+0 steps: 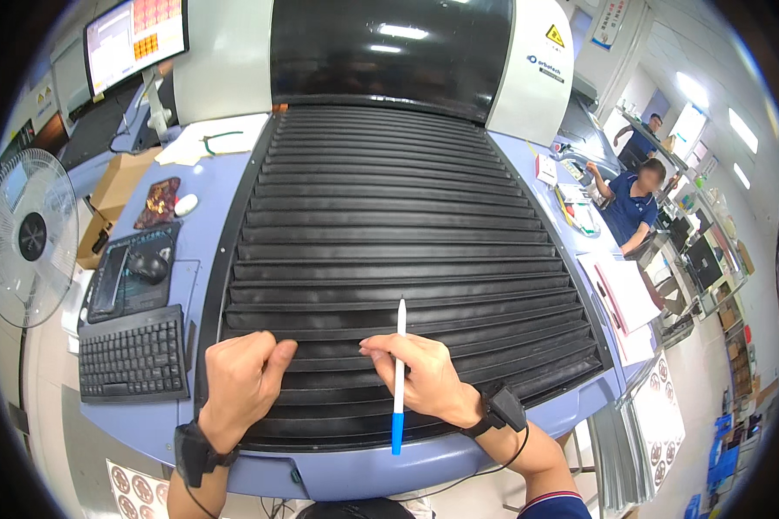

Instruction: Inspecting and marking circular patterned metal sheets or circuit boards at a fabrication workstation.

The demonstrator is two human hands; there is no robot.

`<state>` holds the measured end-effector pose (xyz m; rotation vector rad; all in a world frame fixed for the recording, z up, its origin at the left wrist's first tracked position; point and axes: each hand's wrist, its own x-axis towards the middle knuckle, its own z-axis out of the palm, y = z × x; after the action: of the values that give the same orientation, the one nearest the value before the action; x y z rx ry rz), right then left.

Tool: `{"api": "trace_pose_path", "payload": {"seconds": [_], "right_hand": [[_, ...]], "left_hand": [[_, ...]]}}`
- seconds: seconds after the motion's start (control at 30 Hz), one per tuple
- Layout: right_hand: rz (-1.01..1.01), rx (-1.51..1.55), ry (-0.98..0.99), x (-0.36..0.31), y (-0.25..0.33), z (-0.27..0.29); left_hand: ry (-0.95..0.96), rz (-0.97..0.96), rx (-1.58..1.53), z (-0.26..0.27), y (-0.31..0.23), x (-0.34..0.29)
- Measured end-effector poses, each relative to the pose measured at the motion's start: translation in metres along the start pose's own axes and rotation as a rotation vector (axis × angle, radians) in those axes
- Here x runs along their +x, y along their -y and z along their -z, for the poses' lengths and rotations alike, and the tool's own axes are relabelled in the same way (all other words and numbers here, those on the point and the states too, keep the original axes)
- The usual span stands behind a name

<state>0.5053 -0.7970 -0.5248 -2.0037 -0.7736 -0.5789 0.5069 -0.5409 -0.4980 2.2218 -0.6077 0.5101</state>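
Observation:
My right hand [428, 376] is closed on a slim white pen [399, 394] with a blue lower end. The pen points away from me, its narrow tip toward the machine. To the left, my left hand [242, 381] is curled into a fist with the thumb along its side, and nothing shows in it. Both hands are over the near part of a black ribbed bellows cover [389, 233], a little apart from each other. A black band with a small device is strapped to each wrist.
At left are a keyboard [134, 355], a mouse [150, 266], a fan [33, 235] and a monitor [138, 39]. Papers [619, 298] and pens lie on the right ledge. A dark machine hood [389, 60] stands at the back. Two people are at the far right.

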Motion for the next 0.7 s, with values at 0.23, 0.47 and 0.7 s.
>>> {"api": "trace_pose_path", "payload": {"seconds": [0.23,0.47,0.7], "right_hand": [[-0.191,0.076,0.017,0.0,-0.008,0.005],[-0.151,0.042,0.073,-0.003,0.001,0.005],[-0.173,0.057,0.095,0.002,0.005,0.002]], "left_hand": [[0.081,0.156,-0.099,-0.038,0.025,-0.003],[0.102,0.135,-0.134,-0.045,0.029,-0.002],[0.077,0.101,-0.104,-0.044,0.033,-0.001]]}}
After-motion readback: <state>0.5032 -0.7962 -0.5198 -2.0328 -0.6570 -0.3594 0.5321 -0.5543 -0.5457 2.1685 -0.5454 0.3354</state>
